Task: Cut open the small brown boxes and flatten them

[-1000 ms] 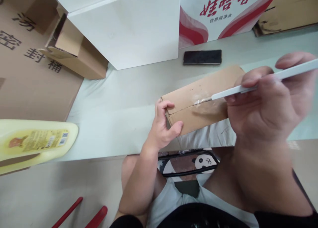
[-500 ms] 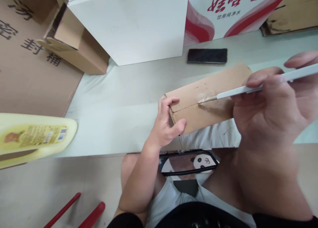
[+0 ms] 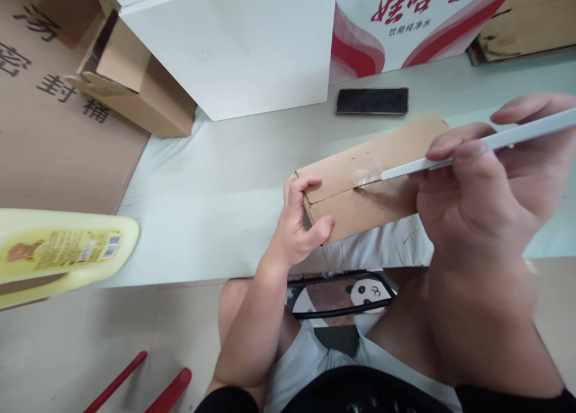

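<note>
A left hand [image 3: 299,230] grips the near end of a cardboard box [image 3: 366,182] on the pale table [image 3: 202,209]; the right hand [image 3: 483,188] pinches a white cutter [image 3: 477,146], its tip apparently at the taped seam.

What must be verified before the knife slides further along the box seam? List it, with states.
1. Left hand grips the near end of the brown cardboard box: ok.
2. Right hand keeps a closed grip on the white slim utility knife: ok.
3. Knife tip sits on the taped seam: ok.
4. Left fingers clear of the blade's line: not ok, they lie at the seam's end.
5. Blade depth: cannot tell.
6. Black phone lies apart from the box: ok.
</note>
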The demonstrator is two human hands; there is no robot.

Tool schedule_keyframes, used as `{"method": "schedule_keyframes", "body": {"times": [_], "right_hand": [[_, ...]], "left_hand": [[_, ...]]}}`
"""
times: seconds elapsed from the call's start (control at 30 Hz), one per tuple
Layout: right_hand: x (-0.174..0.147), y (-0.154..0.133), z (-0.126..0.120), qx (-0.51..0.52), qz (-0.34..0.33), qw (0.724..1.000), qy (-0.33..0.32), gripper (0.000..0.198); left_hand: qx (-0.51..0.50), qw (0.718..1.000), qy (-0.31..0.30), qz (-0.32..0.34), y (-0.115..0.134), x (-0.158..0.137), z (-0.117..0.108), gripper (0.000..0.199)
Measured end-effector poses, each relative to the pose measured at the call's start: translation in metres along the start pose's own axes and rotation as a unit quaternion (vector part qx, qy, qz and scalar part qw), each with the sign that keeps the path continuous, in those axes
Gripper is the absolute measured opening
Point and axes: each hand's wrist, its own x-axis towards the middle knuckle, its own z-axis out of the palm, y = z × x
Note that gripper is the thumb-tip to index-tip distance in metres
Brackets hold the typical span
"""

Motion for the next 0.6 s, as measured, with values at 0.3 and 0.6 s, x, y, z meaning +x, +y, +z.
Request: {"method": "schedule_keyframes", "body": {"times": [0.3, 0.6], "right_hand": [[-0.0039, -0.0013, -0.0035, -0.014, -0.002, 0.999, -0.047, 0.026], [-0.0071, -0.0057, -0.0051, -0.028, 0.025, 0.998, -0.055, 0.032]], "left_hand": [[0.002, 1.0, 0.009, 0.005, -0.003, -0.0004, 0.0017, 0.061], [0.005, 1.0, 0.011, 0.01, -0.0027, -0.0004, 0.0015, 0.06]]}}
